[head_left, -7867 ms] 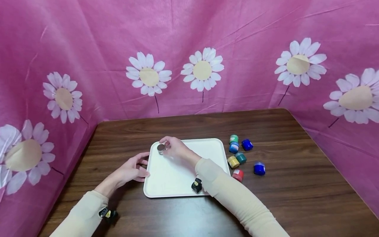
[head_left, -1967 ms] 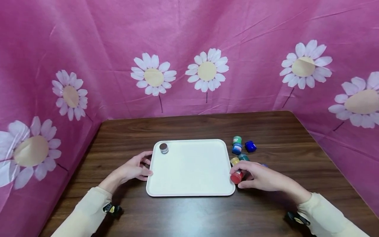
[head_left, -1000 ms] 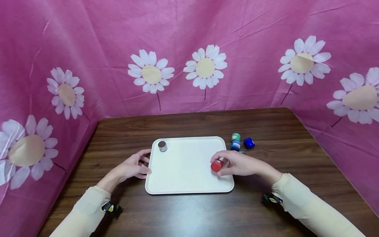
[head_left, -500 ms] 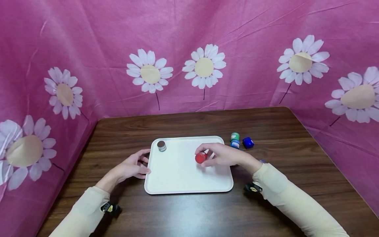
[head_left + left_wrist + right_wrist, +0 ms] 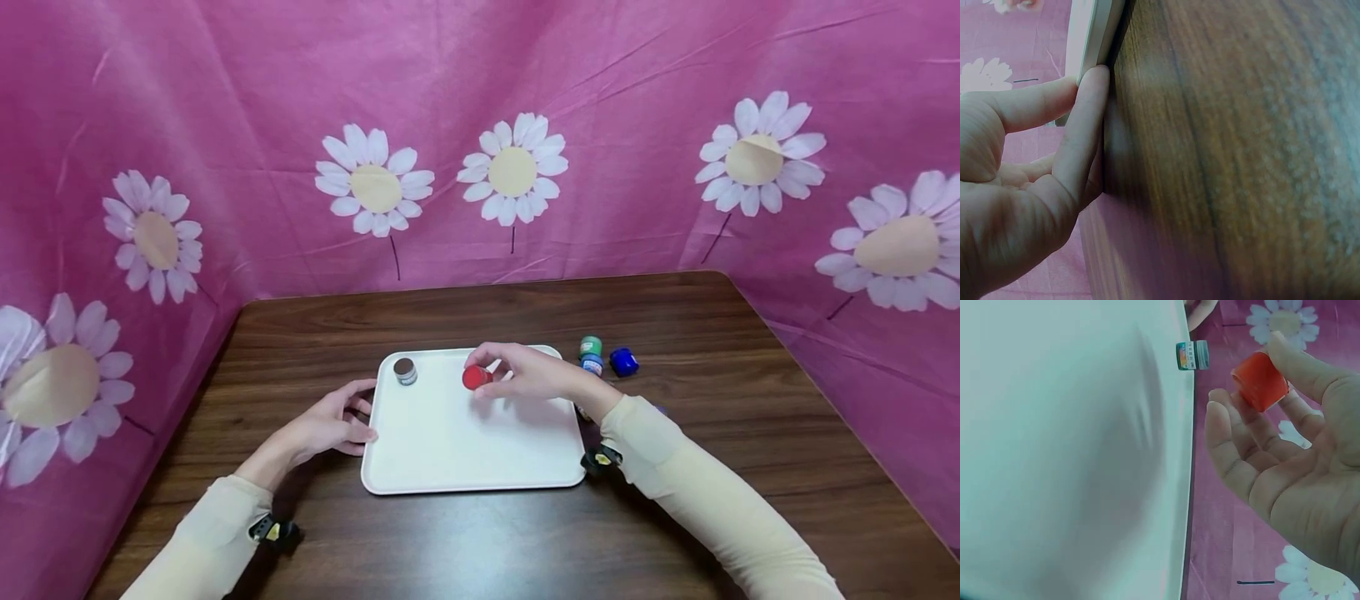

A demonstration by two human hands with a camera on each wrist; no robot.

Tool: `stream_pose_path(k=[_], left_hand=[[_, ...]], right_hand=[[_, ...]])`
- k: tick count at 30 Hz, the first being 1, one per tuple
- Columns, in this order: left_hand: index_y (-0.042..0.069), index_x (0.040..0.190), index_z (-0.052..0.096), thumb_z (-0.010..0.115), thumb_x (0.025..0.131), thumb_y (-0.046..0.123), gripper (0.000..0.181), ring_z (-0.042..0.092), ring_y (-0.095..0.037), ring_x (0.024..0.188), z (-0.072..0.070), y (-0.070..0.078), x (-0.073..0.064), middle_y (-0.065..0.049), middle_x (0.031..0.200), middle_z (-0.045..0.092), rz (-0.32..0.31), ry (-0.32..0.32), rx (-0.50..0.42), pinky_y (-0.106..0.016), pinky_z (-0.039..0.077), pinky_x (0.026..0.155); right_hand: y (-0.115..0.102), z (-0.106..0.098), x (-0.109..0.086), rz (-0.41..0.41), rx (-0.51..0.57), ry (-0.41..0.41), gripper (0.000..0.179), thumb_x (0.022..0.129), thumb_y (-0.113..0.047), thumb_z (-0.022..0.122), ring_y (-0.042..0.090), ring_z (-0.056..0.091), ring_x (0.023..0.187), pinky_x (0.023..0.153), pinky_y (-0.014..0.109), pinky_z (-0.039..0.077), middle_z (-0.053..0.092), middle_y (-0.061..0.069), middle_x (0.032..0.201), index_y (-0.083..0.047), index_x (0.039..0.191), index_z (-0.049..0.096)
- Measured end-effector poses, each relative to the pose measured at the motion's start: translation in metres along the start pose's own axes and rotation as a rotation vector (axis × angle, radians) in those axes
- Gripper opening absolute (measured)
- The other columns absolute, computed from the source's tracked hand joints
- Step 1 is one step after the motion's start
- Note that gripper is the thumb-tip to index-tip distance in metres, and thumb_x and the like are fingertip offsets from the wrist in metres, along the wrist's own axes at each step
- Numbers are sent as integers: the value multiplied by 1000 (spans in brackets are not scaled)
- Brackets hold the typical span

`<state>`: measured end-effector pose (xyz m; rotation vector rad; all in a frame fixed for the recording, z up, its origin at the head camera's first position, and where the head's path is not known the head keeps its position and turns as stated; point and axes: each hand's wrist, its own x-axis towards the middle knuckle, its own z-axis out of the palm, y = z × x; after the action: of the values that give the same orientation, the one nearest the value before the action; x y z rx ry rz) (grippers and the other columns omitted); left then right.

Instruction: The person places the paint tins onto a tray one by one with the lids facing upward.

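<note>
My right hand (image 5: 528,373) holds a small red paint jar (image 5: 476,377) between thumb and fingers, above the back middle of a white tray (image 5: 465,450). In the right wrist view the red jar (image 5: 1260,381) is tilted and off the tray's surface. My left hand (image 5: 322,427) pinches the tray's left rim; the left wrist view has thumb and a finger meeting at the tray edge (image 5: 1094,37). A brown-lidded paint jar (image 5: 406,372) stands upright in the tray's back left corner.
Right of the tray lie a green jar (image 5: 591,347), a light blue jar (image 5: 592,364) and a dark blue jar (image 5: 624,362). The right forearm mostly covers other jars there. A pink flowered cloth (image 5: 450,67) hangs behind the wooden table (image 5: 750,400).
My right hand set down the brown-lidded jar, then took the red jar from right of the tray and carried it left and back over it. The left hand has stayed at the rim.
</note>
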<state>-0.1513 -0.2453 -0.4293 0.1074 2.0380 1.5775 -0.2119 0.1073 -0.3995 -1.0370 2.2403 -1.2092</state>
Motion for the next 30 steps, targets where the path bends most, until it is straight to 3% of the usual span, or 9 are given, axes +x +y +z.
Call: stream_pose_path(k=[10,16,22,30], left_hand=[[3,157,23,72,85,-9,88,63,-21,84,-1,-1,0,-22,119,40,-10,1,3,-45,61,75],[3,158,21,72,85,-10,90,63,-21,84,-1,-1,0,-23,120,41,5,-3,-3,-46,61,75],[3,158,21,71,84,-11,90,63,-21,83,0,-2,0,-22,118,41,8,-4,-5,-46,61,74],[3,157,22,72,85,-11,89,64,-22,84,0,-1,-1,-22,119,41,4,-1,-7,-46,61,74]], right_hand=[[1,8,18,31,71,36,41,92,-14,77,23,60,106,86,34,56,63,7,116,-7,128,59],[3,10,25,89,183,23,41,93,-11,75,33,66,95,72,48,61,60,13,119,-7,129,57],[5,13,30,112,240,60,39,93,-12,75,40,65,95,73,52,60,60,12,121,-7,129,60],[13,15,40,150,262,99,41,96,-18,73,36,66,95,76,47,60,61,8,120,-12,134,61]])
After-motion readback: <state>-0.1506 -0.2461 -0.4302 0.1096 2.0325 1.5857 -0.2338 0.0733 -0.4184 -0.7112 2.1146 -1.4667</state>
